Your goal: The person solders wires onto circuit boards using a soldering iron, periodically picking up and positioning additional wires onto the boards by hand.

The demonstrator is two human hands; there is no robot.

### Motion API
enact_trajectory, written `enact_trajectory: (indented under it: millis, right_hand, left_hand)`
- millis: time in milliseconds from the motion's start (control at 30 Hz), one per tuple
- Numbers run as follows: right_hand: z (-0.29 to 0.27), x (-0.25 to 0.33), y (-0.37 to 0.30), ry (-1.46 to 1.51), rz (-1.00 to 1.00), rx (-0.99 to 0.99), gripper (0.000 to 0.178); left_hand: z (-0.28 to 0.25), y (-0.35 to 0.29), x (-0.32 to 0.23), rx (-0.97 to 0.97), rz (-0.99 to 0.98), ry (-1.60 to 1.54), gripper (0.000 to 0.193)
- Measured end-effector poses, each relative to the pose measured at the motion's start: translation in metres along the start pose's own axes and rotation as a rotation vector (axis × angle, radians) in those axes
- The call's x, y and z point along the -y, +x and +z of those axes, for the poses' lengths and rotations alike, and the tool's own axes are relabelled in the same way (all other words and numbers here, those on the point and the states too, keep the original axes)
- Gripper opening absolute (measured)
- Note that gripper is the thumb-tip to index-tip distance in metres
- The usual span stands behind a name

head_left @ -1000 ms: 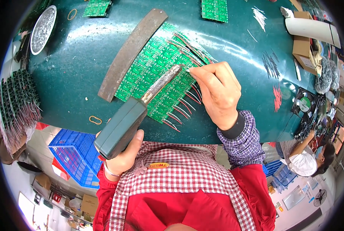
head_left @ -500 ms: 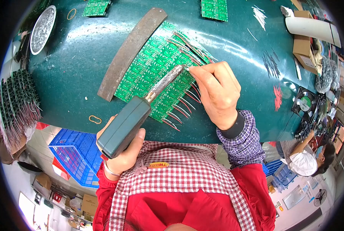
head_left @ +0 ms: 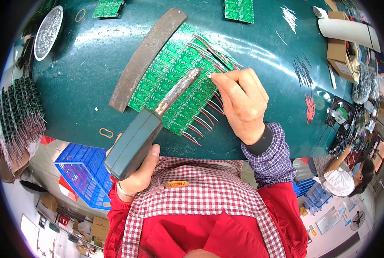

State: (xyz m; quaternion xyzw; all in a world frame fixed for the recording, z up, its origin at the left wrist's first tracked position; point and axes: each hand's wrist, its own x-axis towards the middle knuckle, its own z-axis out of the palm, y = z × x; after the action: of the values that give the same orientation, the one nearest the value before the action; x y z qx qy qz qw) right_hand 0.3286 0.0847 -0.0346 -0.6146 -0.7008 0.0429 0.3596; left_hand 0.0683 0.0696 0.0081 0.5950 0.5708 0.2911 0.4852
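My left hand (head_left: 141,174) is wrapped round the dark green body of a soldering iron (head_left: 136,139), whose worn metal barrel slants up to the right. Its tip is above a panel of green circuit boards (head_left: 170,81), a short gap from my right fingers. My right hand (head_left: 245,99) pinches the pale end of a thin wire (head_left: 210,76) at the panel's right side; most of that wire is hidden by the fingers. Red, white and black wires (head_left: 202,120) stick out in a row along the panel's right edge. A curved rusty metal bar (head_left: 146,60) lies along its left edge.
Loose white wires (head_left: 289,19), black wires (head_left: 302,71) and red wires (head_left: 310,109) lie in piles to the right. A small fan (head_left: 340,114) stands beyond them. More green boards (head_left: 239,10) lie at the back, a metal dish (head_left: 48,33) far left, wired boards (head_left: 20,116) at the left edge.
The soldering iron has moved a little left and down with my left hand, its tip drawing away from my right fingers. My right hand has stayed in place.
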Motion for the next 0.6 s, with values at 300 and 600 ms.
enact_trajectory:
  millis: [300, 600]
  right_hand:
    - [-0.003, 0.002, 0.001, -0.009, 0.004, 0.016, 0.029]
    - [-0.017, 0.004, -0.005, -0.044, 0.034, 0.024, 0.028]
  left_hand:
    - [0.0, -0.002, -0.004, 0.012, -0.063, -0.098, 0.026]
    - [-0.004, -0.007, 0.01, 0.013, 0.012, -0.078, 0.042]
